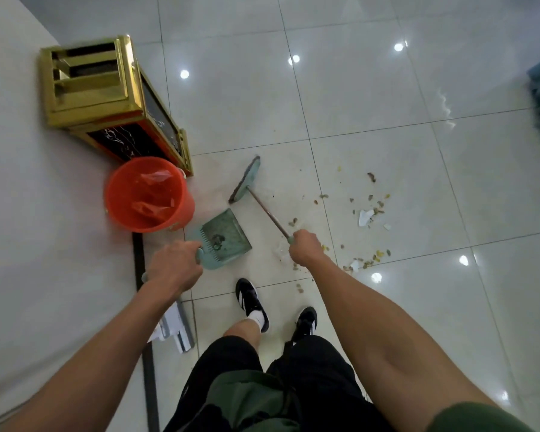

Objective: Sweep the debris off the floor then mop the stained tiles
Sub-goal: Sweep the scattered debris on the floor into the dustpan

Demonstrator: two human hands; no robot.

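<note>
Left hand (173, 269) grips dustpan (223, 238), right hand (304, 247) broom (247, 182); debris (368, 210) litters tiles (371, 98).

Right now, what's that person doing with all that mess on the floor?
A person is sweeping up. The left hand holds a green dustpan with a little dirt in it, next to an orange bucket. The right hand holds a broom. Most of the debris is still scattered on the tiles to the right.
</note>
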